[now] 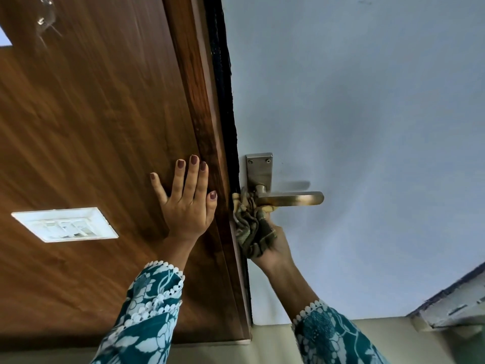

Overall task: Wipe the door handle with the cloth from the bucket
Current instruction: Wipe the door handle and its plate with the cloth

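Observation:
A brass lever door handle [296,198] on a metal backplate [259,170] is fixed to the pale blue door [367,114]. My right hand [273,248] is closed around a bunched olive-patterned cloth [253,228], pressing it against the inner end of the lever, close to the backplate. The cloth covers most of that hand's fingers. My left hand [187,203] lies flat with spread fingers on the brown wooden panel [91,122], beside the door frame. The bucket is out of view.
A white switch plate [64,224] is mounted on the wooden panel to the left. A dark gap [223,82] runs between the wooden frame and the blue door. Beige floor [262,345] lies below, and a worn white ledge [456,308] sits at the lower right.

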Available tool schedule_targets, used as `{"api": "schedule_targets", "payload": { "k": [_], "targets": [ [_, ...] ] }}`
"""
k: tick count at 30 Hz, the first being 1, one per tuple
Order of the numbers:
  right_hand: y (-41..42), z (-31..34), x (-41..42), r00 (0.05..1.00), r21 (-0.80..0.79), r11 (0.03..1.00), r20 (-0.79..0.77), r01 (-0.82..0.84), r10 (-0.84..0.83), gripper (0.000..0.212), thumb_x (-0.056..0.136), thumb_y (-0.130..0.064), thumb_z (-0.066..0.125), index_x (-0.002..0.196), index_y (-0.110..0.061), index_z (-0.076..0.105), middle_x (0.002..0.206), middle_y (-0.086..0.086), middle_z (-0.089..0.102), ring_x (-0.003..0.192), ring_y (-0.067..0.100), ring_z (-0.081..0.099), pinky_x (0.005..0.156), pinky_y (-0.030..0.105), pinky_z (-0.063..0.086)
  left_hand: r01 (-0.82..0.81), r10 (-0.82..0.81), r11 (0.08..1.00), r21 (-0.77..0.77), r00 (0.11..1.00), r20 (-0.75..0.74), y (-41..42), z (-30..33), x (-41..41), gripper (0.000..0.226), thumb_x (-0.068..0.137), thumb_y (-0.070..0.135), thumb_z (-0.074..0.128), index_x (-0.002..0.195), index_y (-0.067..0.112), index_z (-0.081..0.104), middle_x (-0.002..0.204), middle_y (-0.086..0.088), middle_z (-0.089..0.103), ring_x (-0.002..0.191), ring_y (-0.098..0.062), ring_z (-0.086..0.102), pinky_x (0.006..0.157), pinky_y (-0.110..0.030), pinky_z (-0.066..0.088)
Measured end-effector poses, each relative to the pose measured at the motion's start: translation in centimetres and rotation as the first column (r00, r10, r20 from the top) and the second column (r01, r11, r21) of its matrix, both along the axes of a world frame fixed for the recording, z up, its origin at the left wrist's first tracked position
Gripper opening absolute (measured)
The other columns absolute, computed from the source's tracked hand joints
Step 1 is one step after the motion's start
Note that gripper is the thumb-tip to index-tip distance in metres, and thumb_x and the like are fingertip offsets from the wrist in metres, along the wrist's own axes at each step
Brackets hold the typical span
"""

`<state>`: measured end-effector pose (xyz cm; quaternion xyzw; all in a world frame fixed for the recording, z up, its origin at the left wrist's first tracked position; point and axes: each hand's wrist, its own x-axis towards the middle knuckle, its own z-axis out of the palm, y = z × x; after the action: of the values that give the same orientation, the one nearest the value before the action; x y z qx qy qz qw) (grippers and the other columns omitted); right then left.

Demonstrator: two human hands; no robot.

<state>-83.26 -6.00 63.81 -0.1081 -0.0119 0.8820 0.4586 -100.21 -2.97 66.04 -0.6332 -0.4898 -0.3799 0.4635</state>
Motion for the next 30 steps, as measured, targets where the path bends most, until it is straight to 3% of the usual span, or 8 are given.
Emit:
{"api": "schedule_targets", "payload": {
  "k": [3, 8, 12, 16, 18, 21, 26, 30],
  "targets": [
    [0.1, 0.2, -0.8, 0.999, -0.018, 1.000, -0.034, -0.008, 0.007, 0.053, 0.100, -0.038, 0.032, 0.098, 0.000, 0.069, 0.087, 0.019, 0.073, 0.067, 0.030, 0.072, 0.048, 0.032, 0.057, 0.002, -0.002, 1.000, -0.017, 1.000, 0.001, -0.2, 0.1, 0.1, 0.054, 0.099, 0.035, 0.018, 0.150, 0.018, 0.012, 0.160, 0.007, -0.006, 0.146, -0.015, 0.000, 0.113, -0.055, -0.003],
    [0.5, 0.0, 2.0, 0.999, 0.025, 1.000, 0.043, 0.001, -0.002, 0.048, 0.100, -0.041, 0.029, 0.131, -0.011, 0.050, 0.114, 0.014, 0.061, 0.070, 0.026, 0.072, 0.050, 0.032, 0.057, -0.012, 0.012, 1.000, -0.012, 1.000, 0.010, -0.1, 0.2, 0.0, 0.053, 0.100, 0.036, 0.020, 0.148, 0.016, 0.017, 0.160, 0.007, -0.005, 0.146, -0.015, 0.001, 0.114, -0.054, -0.004],
    [0.5, 0.2, 5.4, 0.956, 0.050, 0.991, 0.261, 0.127, -0.136, 0.034, 0.100, -0.036, 0.031, 0.110, -0.014, 0.055, 0.094, 0.013, 0.063, 0.052, 0.020, 0.066, 0.045, 0.024, 0.052, -0.009, 0.009, 1.000, 0.000, 1.000, 0.017, -0.2, 0.2, 0.2, 0.053, 0.100, 0.036, 0.020, 0.149, 0.016, 0.015, 0.160, 0.008, -0.005, 0.146, -0.015, 0.001, 0.114, -0.053, -0.004],
    [0.1, 0.9, 10.4, 0.871, 0.135, 0.953, 0.387, 0.271, -0.303, 0.029, 0.100, -0.031, 0.029, 0.111, -0.021, 0.053, 0.113, 0.013, 0.065, 0.092, 0.022, 0.069, 0.076, 0.035, 0.053, -0.004, 0.004, 1.000, 0.017, 1.000, 0.010, -0.1, 0.3, 0.3, 0.053, 0.100, 0.036, 0.020, 0.149, 0.016, 0.016, 0.160, 0.008, -0.003, 0.146, -0.016, 0.002, 0.114, -0.052, -0.005],
    [-0.5, 0.8, 12.5, 0.692, 0.202, 0.897, 0.577, 0.394, -0.434, 0.024, 0.098, -0.018, 0.037, 0.114, -0.013, 0.054, 0.128, 0.022, 0.058, 0.104, 0.031, 0.064, 0.091, 0.043, 0.048, 0.002, -0.003, 1.000, 0.027, 1.000, 0.020, 0.0, 0.3, 0.3, 0.053, 0.100, 0.035, 0.021, 0.149, 0.015, 0.017, 0.161, 0.006, 0.000, 0.146, -0.016, 0.004, 0.114, -0.052, -0.005],
    [-1.9, 0.9, 13.5, 0.289, 0.506, 0.725, 0.687, 0.467, -0.666, 0.031, 0.091, -0.011, 0.048, 0.119, -0.018, 0.059, 0.096, 0.022, 0.070, 0.075, 0.036, 0.072, 0.054, 0.044, 0.054, -0.001, -0.001, 0.999, 0.044, 0.999, 0.034, 0.0, 0.0, 0.4, 0.052, 0.099, 0.032, 0.025, 0.148, 0.013, 0.022, 0.155, -0.009, 0.023, 0.146, -0.018, 0.007, 0.113, -0.054, -0.003],
    [-2.1, 0.2, 10.4, -0.442, 0.868, 0.495, 0.459, 0.038, -0.770, 0.039, 0.076, -0.014, 0.071, 0.111, -0.030, 0.064, 0.106, -0.001, 0.066, 0.091, 0.009, 0.065, 0.078, 0.013, 0.048, 0.019, -0.020, 0.999, 0.044, 0.999, 0.035, -0.2, 0.2, 0.6, 0.053, 0.099, 0.031, 0.025, 0.148, 0.013, 0.019, 0.161, 0.003, 0.004, 0.146, -0.017, 0.004, 0.113, -0.053, -0.006],
    [-1.2, -0.2, 8.5, -0.516, 0.902, 0.432, 0.359, -0.024, -0.778, 0.041, 0.072, -0.001, 0.076, 0.109, -0.016, 0.069, 0.096, 0.003, 0.057, 0.082, -0.008, 0.054, 0.065, -0.006, 0.038, 0.002, -0.004, 0.999, 0.053, 0.999, 0.032, -0.3, 0.3, 0.8, 0.052, 0.099, 0.030, 0.025, 0.148, 0.011, 0.021, 0.158, -0.003, 0.014, 0.146, -0.018, 0.004, 0.114, -0.053, -0.005]
  ]
}}
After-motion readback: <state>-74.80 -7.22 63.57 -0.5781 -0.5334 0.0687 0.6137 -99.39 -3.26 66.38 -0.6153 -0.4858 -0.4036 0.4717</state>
